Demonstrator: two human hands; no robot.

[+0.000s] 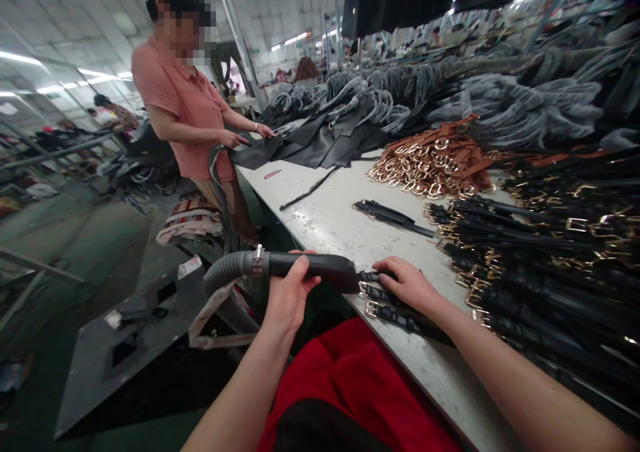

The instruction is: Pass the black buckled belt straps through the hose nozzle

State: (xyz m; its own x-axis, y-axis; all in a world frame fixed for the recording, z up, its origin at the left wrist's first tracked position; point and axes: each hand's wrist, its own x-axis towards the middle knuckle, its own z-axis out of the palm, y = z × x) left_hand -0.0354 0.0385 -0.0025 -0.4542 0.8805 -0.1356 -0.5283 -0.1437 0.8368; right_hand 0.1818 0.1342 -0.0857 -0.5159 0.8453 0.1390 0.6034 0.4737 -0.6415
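My left hand (pixel 293 289) is closed around a black hose nozzle (pixel 315 270), its thumb lying along the top. A grey ribbed hose (pixel 237 265) is clamped to the nozzle's rear. The flattened mouth of the nozzle points right, close to the buckle ends of several black straps (pixel 395 315) at the table's near edge. My right hand (pixel 407 282) lies over these straps, thumb and fingers closed on one of them. The part of the strap under the palm is hidden. Gold-coloured buckles (pixel 371 309) show at the strap ends.
Piles of black buckled straps (pixel 545 272) and brown straps with gold rings (pixel 435 159) lie on the white table (pixel 320 222). A co-worker (pixel 183 99) handles black sheets (pixel 320 142) at the far end. A dark metal box (pixel 145 332) stands at the left.
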